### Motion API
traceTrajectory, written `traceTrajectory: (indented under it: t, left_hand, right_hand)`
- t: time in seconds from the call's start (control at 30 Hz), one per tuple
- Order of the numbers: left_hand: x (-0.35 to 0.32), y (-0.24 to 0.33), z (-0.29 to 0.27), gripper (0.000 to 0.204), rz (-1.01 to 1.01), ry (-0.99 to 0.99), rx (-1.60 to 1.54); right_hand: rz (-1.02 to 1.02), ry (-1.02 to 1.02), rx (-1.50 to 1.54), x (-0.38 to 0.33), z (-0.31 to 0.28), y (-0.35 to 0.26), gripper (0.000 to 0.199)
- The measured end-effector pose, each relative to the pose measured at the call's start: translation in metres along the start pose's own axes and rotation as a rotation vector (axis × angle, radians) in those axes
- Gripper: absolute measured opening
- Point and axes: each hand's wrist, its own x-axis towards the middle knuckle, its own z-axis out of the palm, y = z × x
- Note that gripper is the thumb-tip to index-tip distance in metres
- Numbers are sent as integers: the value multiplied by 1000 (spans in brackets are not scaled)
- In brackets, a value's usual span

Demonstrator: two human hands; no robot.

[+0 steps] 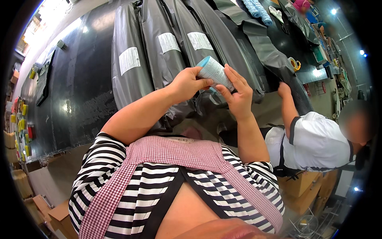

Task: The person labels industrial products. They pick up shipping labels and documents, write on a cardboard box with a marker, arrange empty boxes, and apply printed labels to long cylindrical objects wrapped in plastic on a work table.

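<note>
A pale blue and white cylindrical packet (214, 71) is held up in front of me, over the near edge of a black table (79, 91). My left hand (187, 83) grips its lower left side, fingers wrapped around it. My right hand (238, 93) holds its right side with fingers and thumb. Just behind the packet lie several long dark grey plastic bags (131, 75) with white labels, side by side on the table.
A co-worker in a white shirt (314, 141) stands to my right, one hand (283, 89) on a dark bag at the table edge. A tape roll (294, 63) and blue rolls (258, 10) lie farther back. Cardboard boxes (298, 185) sit low at right and left.
</note>
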Motion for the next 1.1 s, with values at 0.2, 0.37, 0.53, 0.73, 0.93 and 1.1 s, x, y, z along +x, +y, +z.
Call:
traceTrajectory:
  t: [0.2,0.37,0.53,0.73,0.93,1.1]
  left_hand:
    - [0,0,-1,22,-2,133,-156]
    - [6,2,-6,25,8,208,45]
    - [10,3,-10,30,57,224,287]
    - [13,2,-23,28,62,104,478]
    - [22,-6,-23,33,-54,52,241]
    - [32,-15,-9,35,72,-77,436]
  right_hand:
    - [-307,21,-546,11,6,-1,44]
    - [-276,5,-515,14,13,0,37]
    - [-61,-16,-125,24,9,4,25]
    - [547,-129,505,50,-51,31,16]
    - [667,295,470,113,-126,62,20]
    - [285,404,589,172,-129,83,19]
